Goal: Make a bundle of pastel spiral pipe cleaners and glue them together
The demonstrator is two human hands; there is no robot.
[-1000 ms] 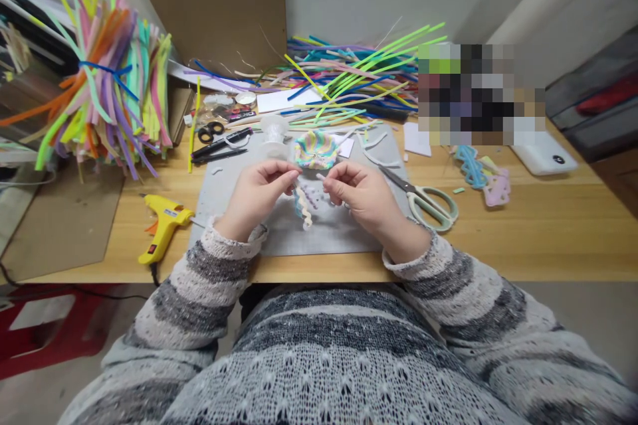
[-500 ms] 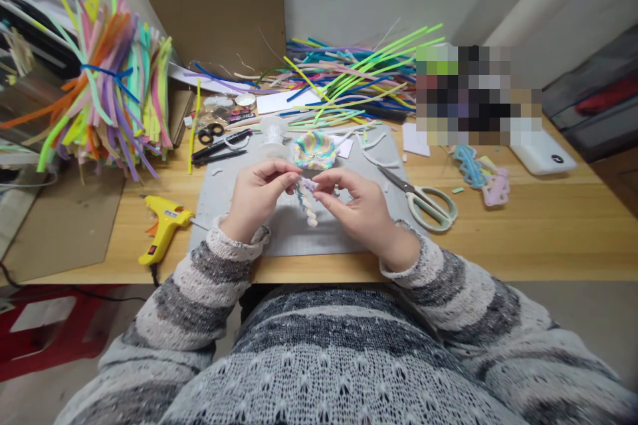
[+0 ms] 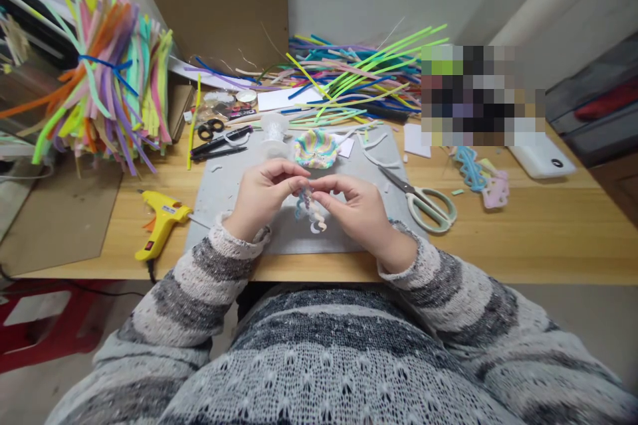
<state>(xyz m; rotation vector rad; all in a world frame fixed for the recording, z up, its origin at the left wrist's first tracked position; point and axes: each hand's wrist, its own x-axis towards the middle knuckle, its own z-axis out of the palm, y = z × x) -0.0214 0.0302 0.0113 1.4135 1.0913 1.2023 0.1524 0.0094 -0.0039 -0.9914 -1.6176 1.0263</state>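
Observation:
Over a grey mat (image 3: 224,189), my left hand (image 3: 262,198) and my right hand (image 3: 356,209) meet fingertip to fingertip. Both pinch the top of a small twisted pipe-cleaner piece (image 3: 310,209) in pastel white, blue and purple, which hangs down between them in curls. Just behind the hands lies a round pastel rainbow coil (image 3: 315,148) on the mat. A clear spool (image 3: 274,129) stands to its left.
A yellow glue gun (image 3: 159,222) lies left of the mat, scissors (image 3: 423,199) to the right. Loose pipe cleaners (image 3: 349,80) pile at the back, a tied bundle (image 3: 100,86) at the left. Blue and pink shapes (image 3: 481,179) and a white phone (image 3: 541,158) sit right.
My right hand has moved left to meet the left hand. The twisted piece has gathered between the fingertips, and its lower end has curled to the right.

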